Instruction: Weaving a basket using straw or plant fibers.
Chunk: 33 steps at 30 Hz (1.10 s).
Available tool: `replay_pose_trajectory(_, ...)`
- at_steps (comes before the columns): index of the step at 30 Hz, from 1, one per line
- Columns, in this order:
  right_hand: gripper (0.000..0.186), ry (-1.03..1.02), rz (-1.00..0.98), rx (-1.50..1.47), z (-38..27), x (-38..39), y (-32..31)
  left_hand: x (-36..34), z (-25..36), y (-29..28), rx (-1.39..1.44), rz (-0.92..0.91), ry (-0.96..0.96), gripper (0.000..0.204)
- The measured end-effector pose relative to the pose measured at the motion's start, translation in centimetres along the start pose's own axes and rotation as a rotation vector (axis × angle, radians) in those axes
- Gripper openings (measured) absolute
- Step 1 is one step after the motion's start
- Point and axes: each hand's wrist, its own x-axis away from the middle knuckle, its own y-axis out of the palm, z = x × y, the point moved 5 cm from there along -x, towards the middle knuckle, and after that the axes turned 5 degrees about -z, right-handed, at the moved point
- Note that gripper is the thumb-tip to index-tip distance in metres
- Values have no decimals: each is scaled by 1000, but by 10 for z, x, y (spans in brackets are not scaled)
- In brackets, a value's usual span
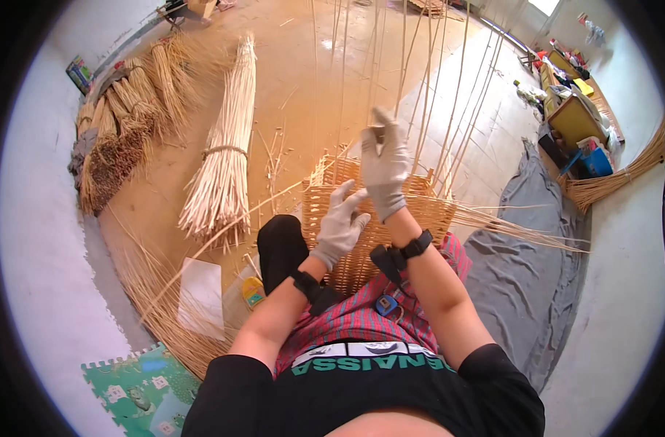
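A woven wicker basket (354, 255) rests against my lap, with tall upright rods (427, 95) rising from its far and right edges. My left hand (339, 227), in a pale work glove, lies on the near side of the weave, fingers apart and nothing plainly gripped. Above the basket's rim, my right hand (387, 164), gloved too, is raised with its fingers bent toward the thumb. Whatever it pinches, if anything, is too small or blurred to make out. One long rod (234, 229) slants from the lower left to the basket's left corner. Loose strands (522, 224) stick out rightward.
A tied bundle of pale rods (227, 146) stands left of the basket, with more bundles (128, 109) along the wall. Long loose rods (157, 291) lie lower left. Beside me are a grey cloth (518, 269), a blue tape measure (385, 304) and a green foam mat (139, 390).
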Motion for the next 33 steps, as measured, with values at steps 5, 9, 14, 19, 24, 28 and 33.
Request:
replay_pose_trajectory(5, 83, 421, -134, 57, 49, 2, 84, 21, -23, -63, -330, 521, 130, 31)
replay_pose_trajectory(9, 120, 1041, -419, -155, 91, 21, 112, 8, -43, -104, -134, 743, 73, 24)
replay_pose_trajectory(14, 107, 1116, -455, -522, 95, 26, 115, -10, -48, -107, -369, 515, -121, 41)
replay_pose_trajectory(19, 71, 949, -252, -561, 90, 26, 116, -16, -59, -113, -257, 375, -161, 31)
replay_pose_trajectory(24, 54, 586, -280, -605, 55, 38, 105, -21, -63, -118, -310, 317, -96, 29)
replay_pose_trajectory(28, 40, 482, -45, -575, 22, 45, 78, -17, -54, -116, -348, 339, -102, 25)
replay_pose_trajectory(33, 23, 222, 49, -513, 4, 69, 34, -13, -36, -105, -628, 371, -36, 22)
